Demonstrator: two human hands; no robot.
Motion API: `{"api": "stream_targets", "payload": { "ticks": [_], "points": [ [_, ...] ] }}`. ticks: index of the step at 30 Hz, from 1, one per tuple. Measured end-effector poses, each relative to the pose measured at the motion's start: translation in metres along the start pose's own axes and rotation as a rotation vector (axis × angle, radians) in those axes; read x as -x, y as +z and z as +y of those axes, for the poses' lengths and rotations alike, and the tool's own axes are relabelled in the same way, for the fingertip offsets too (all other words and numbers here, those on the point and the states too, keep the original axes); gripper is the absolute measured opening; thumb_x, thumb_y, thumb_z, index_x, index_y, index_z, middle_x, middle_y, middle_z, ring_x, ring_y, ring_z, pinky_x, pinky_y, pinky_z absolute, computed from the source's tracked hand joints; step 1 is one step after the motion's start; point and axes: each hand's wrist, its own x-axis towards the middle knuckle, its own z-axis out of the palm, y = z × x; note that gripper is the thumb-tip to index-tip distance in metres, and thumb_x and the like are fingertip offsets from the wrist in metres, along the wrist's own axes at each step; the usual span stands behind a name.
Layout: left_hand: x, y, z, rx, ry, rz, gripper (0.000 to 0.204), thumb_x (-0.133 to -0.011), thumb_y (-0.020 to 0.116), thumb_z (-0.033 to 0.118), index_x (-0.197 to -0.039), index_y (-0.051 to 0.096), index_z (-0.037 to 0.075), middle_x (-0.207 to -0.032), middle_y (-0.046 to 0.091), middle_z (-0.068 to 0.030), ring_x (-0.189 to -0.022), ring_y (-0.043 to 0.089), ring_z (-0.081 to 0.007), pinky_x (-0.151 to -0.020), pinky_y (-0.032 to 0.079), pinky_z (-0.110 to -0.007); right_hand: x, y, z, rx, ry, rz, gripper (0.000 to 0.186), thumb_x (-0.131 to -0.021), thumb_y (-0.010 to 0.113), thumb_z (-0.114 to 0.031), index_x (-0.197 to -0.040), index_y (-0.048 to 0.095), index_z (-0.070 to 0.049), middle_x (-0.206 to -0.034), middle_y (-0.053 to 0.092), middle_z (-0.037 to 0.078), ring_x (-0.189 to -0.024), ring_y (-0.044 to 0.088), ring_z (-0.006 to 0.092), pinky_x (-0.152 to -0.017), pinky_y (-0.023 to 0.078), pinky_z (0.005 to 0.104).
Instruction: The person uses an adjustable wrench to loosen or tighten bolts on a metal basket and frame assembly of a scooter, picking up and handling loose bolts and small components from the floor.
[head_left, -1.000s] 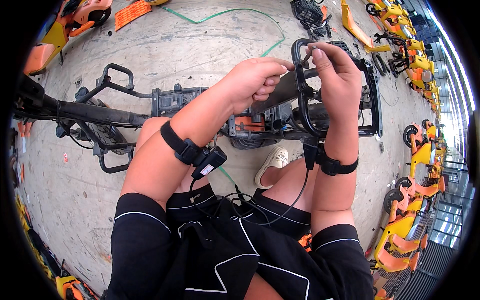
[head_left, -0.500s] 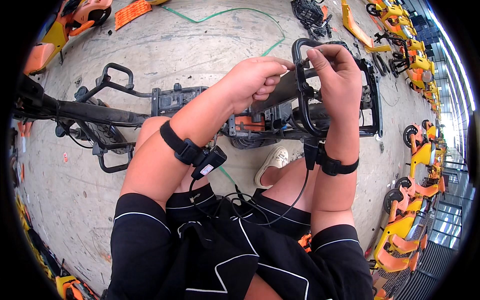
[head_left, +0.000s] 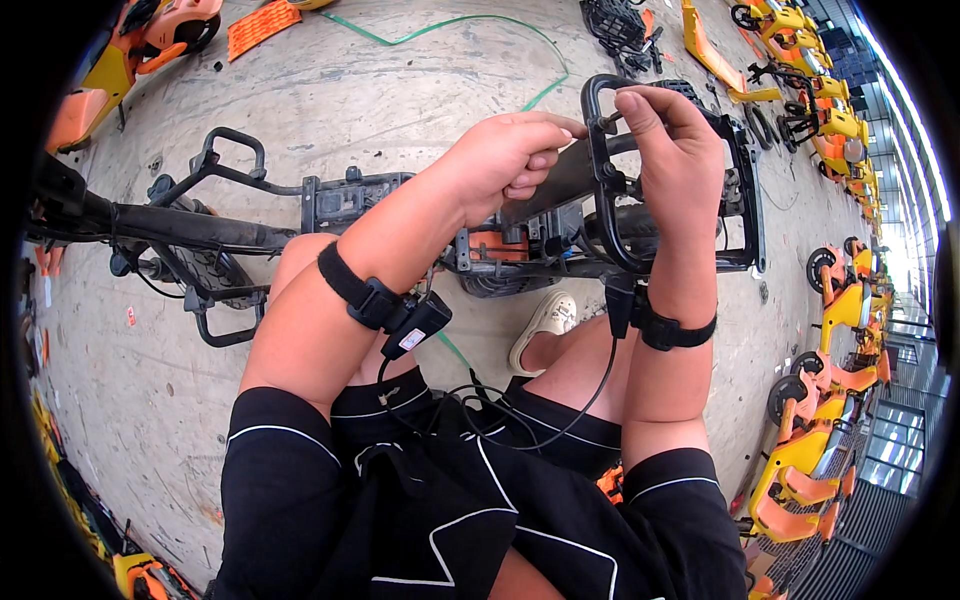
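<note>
A wide concrete floor (head_left: 420,90) spreads out, with a long black vehicle frame (head_left: 250,225) lying across it in front of the seated person. Orange and yellow ride-on bodies (head_left: 810,460) line the right side, an orange ribbed panel (head_left: 262,22) lies top left, and a green cord (head_left: 450,22) loops along the top. At the frame's right end stands a black rear rack (head_left: 740,190). The left hand (head_left: 505,160) is clenched around a grey bar beside the rack; the right hand (head_left: 668,130) pinches a small fastener at the rack's top edge. A small white label (head_left: 412,340) sits on the left wrist device.
</note>
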Motion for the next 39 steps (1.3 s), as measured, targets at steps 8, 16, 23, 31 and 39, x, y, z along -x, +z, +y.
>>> {"api": "stream_targets", "payload": {
  "ticks": [8,16,23,31,39],
  "points": [
    [-0.002,-0.001,-0.002,0.002,0.006,-0.011,0.036,-0.098,0.055,0.014,-0.13,0.056,-0.004,-0.066,0.04,0.0064,-0.052,0.035,-0.0036,-0.047,0.028,-0.021,0.0,0.001,0.0,0.027,-0.025,-0.021,0.022,-0.098,0.069,-0.019,-0.104,0.073,0.002,-0.086,0.072,0.003,-0.076,0.06,0.0062,-0.067,0.048,0.022],
    [-0.001,0.0,-0.003,0.006,0.01,-0.005,0.034,-0.099,0.055,0.013,-0.129,0.057,-0.003,-0.067,0.041,0.006,-0.052,0.035,-0.0035,-0.047,0.028,-0.021,0.001,-0.002,-0.001,0.024,-0.038,-0.083,0.021,-0.101,0.064,-0.016,-0.109,0.073,0.001,-0.098,0.073,0.004,-0.089,0.061,0.0081,-0.08,0.048,0.0231],
    [-0.003,0.001,-0.006,-0.014,0.03,0.013,0.035,-0.098,0.055,0.014,-0.129,0.057,-0.003,-0.068,0.041,0.006,-0.052,0.036,-0.0033,-0.046,0.028,-0.021,-0.001,0.005,0.001,0.02,-0.073,0.052,0.025,-0.091,0.077,-0.022,-0.095,0.074,0.002,-0.08,0.071,0.004,-0.072,0.059,0.0064,-0.064,0.048,0.0237],
    [-0.003,0.005,-0.005,-0.067,0.076,0.045,0.034,-0.099,0.054,0.012,-0.129,0.056,-0.004,-0.067,0.041,0.0054,-0.051,0.035,-0.0041,-0.046,0.029,-0.021,-0.001,0.003,0.0,0.223,-0.011,0.082,0.04,-0.084,0.084,-0.035,-0.1,0.071,-0.001,-0.075,0.064,0.002,-0.066,0.054,0.0071,-0.057,0.044,0.0238],
    [0.0,0.003,-0.002,-0.088,0.069,0.043,0.033,-0.099,0.054,0.012,-0.127,0.057,-0.003,-0.067,0.04,0.0061,-0.05,0.034,-0.0035,-0.047,0.029,-0.021,-0.001,-0.004,0.004,-0.075,-0.054,-0.073,0.021,-0.098,0.065,-0.014,-0.111,0.072,0.0,-0.097,0.073,0.005,-0.084,0.063,0.0083,-0.071,0.05,0.0239]
  ]
}}
